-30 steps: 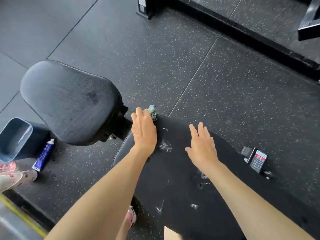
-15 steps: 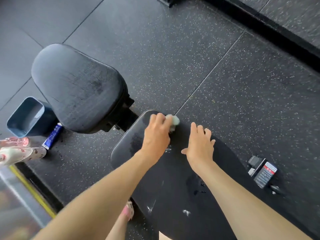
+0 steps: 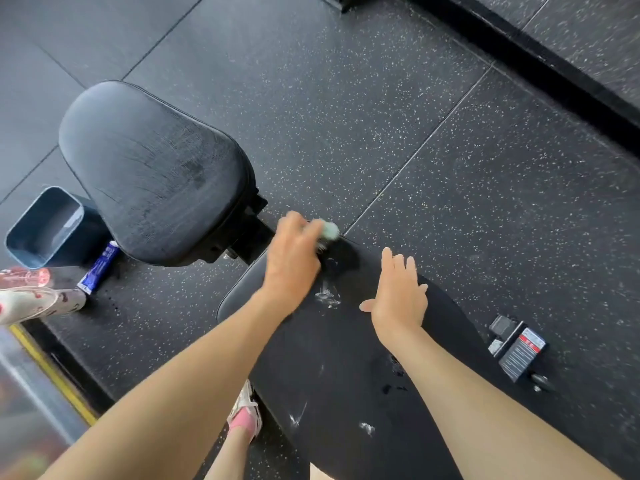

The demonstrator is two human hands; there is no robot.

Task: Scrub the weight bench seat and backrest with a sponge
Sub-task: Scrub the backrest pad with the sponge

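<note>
Head view, looking down over both forearms. Left hand is motion-blurred, fingers curled, grip closed round a pale green sponge; only the sponge's far tip shows past the fingertips. The sponge sits at the far end of the long bench pad, close to its right edge and beside the black bracket that joins it to the shorter bench pad. Right hand lies flat on the long pad just right of the left hand, fingers straight and together, thumb out to the left, grip open and holding nothing. White foam smears mark the pad between the two hands, with more smears lower down near the frame bottom. The shorter pad is tilted, its surface streaked and dull. On the speckled black rubber floor, left of the shorter pad, stands a blue-grey bin, with a blue and white tube lying just beside it. A black box with a red label lies on the floor right of the long pad. A foot in a white shoe with a pink sock shows under the left forearm.
</note>
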